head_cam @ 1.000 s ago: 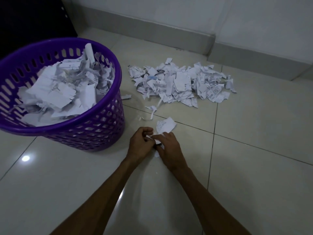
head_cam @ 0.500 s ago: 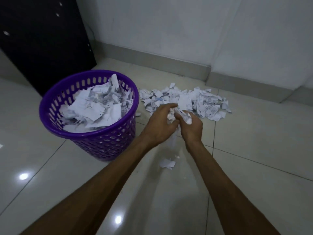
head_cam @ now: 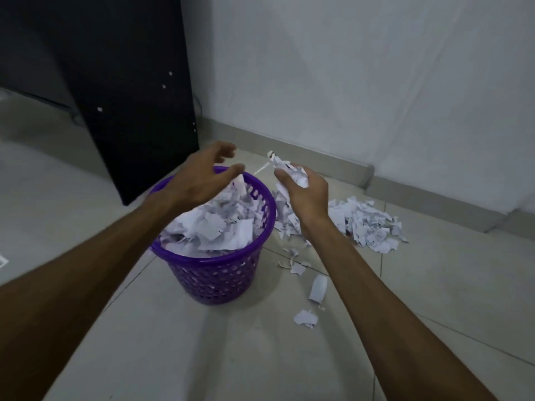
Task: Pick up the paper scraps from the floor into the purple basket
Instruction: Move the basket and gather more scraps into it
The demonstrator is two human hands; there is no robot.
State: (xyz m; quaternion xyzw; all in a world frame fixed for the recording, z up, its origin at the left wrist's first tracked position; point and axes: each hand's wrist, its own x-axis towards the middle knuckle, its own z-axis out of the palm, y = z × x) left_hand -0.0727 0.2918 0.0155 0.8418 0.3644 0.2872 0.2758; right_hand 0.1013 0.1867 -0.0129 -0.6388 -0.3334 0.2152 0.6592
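Paper scraps [head_cam: 291,172], print unreadable

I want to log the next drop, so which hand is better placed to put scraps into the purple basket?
Right. The right hand grips a bunch of paper scraps just beside the purple basket. The left hand hovers over the basket with fingers spread and holds nothing.
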